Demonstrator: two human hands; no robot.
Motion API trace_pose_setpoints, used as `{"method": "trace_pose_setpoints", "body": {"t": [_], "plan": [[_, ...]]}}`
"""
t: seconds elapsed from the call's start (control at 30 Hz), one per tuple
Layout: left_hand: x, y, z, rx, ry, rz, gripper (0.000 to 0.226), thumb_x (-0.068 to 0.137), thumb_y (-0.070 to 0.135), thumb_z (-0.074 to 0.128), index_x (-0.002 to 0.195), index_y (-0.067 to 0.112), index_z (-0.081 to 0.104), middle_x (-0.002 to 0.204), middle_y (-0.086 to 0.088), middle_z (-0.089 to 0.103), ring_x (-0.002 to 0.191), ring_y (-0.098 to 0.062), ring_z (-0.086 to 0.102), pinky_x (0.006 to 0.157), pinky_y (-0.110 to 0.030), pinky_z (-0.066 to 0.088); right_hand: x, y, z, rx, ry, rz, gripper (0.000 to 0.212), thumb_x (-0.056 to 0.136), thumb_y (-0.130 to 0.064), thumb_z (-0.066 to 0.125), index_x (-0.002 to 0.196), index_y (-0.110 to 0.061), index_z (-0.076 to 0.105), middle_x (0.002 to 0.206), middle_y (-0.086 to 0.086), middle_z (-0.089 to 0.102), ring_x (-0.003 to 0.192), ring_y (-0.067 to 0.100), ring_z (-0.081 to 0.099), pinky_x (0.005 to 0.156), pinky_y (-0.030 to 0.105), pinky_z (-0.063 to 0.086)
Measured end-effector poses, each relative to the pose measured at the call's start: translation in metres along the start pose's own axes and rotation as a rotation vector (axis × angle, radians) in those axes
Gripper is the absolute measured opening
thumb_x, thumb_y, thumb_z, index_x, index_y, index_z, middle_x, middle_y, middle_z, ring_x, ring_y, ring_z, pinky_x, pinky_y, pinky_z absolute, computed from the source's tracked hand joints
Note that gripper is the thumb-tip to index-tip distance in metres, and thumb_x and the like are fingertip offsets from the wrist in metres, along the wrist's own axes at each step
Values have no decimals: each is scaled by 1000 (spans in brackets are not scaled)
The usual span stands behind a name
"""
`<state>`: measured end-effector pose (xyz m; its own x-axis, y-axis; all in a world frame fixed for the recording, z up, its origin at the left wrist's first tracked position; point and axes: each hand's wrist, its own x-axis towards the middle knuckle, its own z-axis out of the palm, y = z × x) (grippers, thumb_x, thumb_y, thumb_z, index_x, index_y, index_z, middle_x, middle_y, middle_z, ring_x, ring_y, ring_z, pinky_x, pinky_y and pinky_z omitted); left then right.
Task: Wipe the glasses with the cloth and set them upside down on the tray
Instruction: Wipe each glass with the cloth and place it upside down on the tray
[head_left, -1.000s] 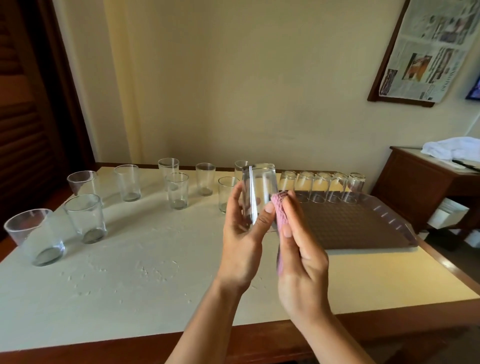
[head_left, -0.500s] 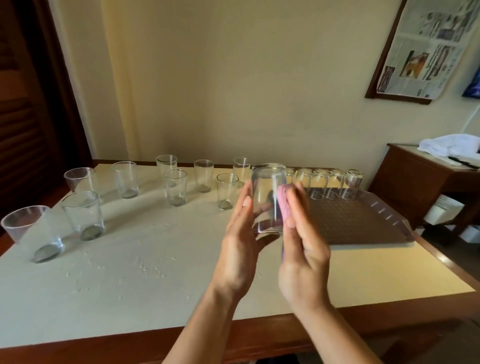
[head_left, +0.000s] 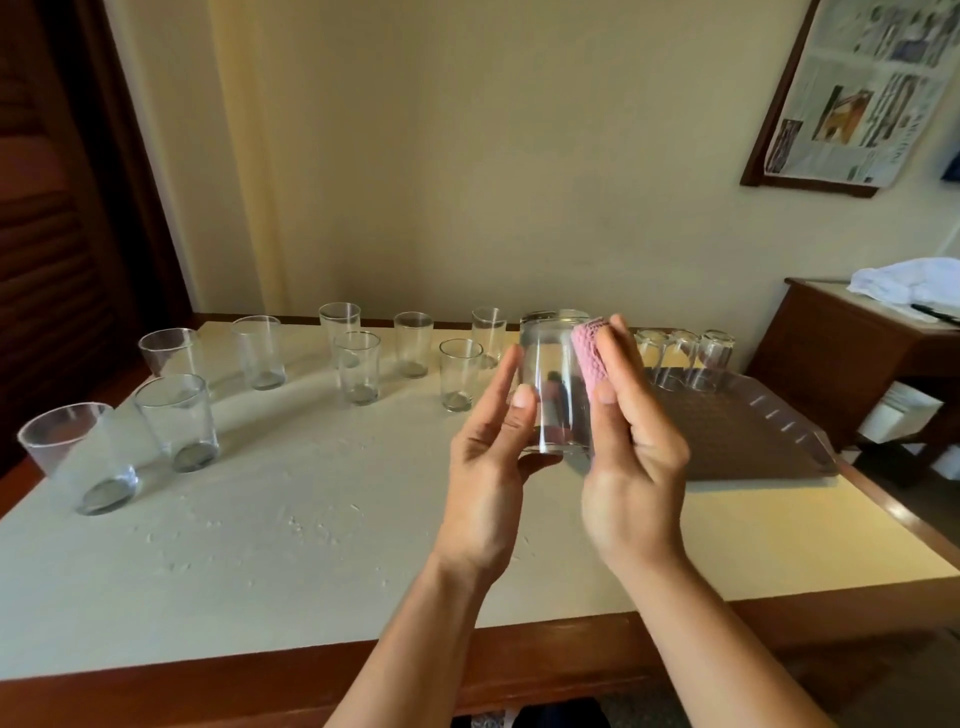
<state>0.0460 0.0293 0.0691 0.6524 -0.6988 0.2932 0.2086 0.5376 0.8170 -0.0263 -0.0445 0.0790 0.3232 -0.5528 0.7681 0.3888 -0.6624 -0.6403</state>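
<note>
A clear glass (head_left: 551, 379) is held upside down above the table, just left of the dark tray (head_left: 737, 431). My left hand (head_left: 491, 457) grips its left side with thumb and fingers. My right hand (head_left: 631, 452) presses a folded pink cloth (head_left: 589, 353) against the glass's right side. Three wiped glasses (head_left: 685, 358) stand upside down along the tray's far edge; others there are hidden behind my hands. Several upright glasses (head_left: 358, 366) stand on the table's left and back.
The white table (head_left: 260, 519) has a wooden front edge near me. A glass (head_left: 78, 457) stands close to its left edge. A wooden side table (head_left: 841, 353) with a white cloth on it stands to the right of the tray.
The glass has been lifted slightly and turned in my hands. The pink cloth has slid up its right side toward the upturned base.
</note>
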Motion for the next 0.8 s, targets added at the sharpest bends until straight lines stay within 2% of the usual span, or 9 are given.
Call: {"method": "trace_pose_setpoints", "body": {"t": [0.1, 0.13, 0.2, 0.27, 0.33, 0.43, 0.57, 0.63, 0.8], "plan": [[7, 1, 2, -51, 96, -9, 65, 95, 34, 72, 154, 31, 46, 113, -4, 79, 96, -25, 73, 89, -37, 57, -18, -3, 6, 42, -70, 7, 42, 102, 8, 44, 144, 3, 42, 159, 22, 35, 146, 10, 41, 118, 31, 38], [9, 0, 2, -61, 95, -16, 62, 97, 35, 69, 154, 27, 46, 116, -7, 78, 101, -24, 74, 89, -35, 57, -29, -1, 9, 53, -96, 9, 42, 102, 10, 44, 143, 4, 44, 160, 22, 33, 146, 13, 43, 117, 32, 41], [9, -4, 0, -76, 48, -51, 51, 106, 41, 53, 155, 25, 47, 130, -9, 73, 120, -29, 69, 94, -37, 54, -43, 7, 9, 45, -111, -3, 41, 103, 6, 44, 143, -3, 50, 163, 11, 35, 147, 27, 43, 116, 45, 43], [3, -9, -2, -92, 18, -79, 49, 106, 45, 43, 154, 32, 46, 137, -6, 70, 124, -29, 65, 97, -39, 52, -35, 13, 5, 55, -87, -24, 39, 105, -1, 44, 143, -9, 51, 161, -5, 40, 148, 31, 41, 116, 47, 42], [-1, -12, 1, -104, 6, -72, 49, 103, 40, 56, 151, 36, 47, 135, -6, 71, 113, -27, 68, 96, -39, 56, -15, 10, 1, 3, -59, -35, 37, 106, -6, 44, 143, -9, 50, 158, -8, 44, 148, 26, 41, 118, 44, 40], [2, -11, 4, -148, 55, -20, 67, 90, 21, 69, 151, 29, 43, 125, -8, 74, 98, -24, 70, 101, -44, 53, -1, 7, 0, -53, -12, -21, 38, 106, -6, 44, 144, -12, 47, 156, 0, 45, 149, 16, 39, 121, 36, 36], [15, -6, -2, -185, 57, -81, 70, 88, 18, 72, 152, 7, 46, 143, -15, 64, 103, -21, 67, 113, -46, 45, -25, 6, 3, -15, -47, -4, 40, 104, -1, 45, 143, -3, 49, 158, 4, 43, 149, 13, 38, 118, 25, 36], [11, -9, -3, -201, 38, -123, 60, 90, 26, 72, 146, 8, 57, 148, -18, 59, 111, -25, 62, 113, -46, 44, -26, 9, 0, -6, -47, 2, 40, 104, 0, 44, 143, -1, 49, 157, 2, 45, 149, 13, 39, 118, 24, 36], [2, -9, 10, -208, 3, -129, 44, 101, 39, 56, 142, 23, 57, 133, -16, 69, 115, -29, 65, 98, -42, 54, 10, 4, -4, 59, 12, 60, 41, 105, -8, 44, 141, -27, 49, 156, 5, 45, 148, 14, 39, 122, 31, 32]]}}
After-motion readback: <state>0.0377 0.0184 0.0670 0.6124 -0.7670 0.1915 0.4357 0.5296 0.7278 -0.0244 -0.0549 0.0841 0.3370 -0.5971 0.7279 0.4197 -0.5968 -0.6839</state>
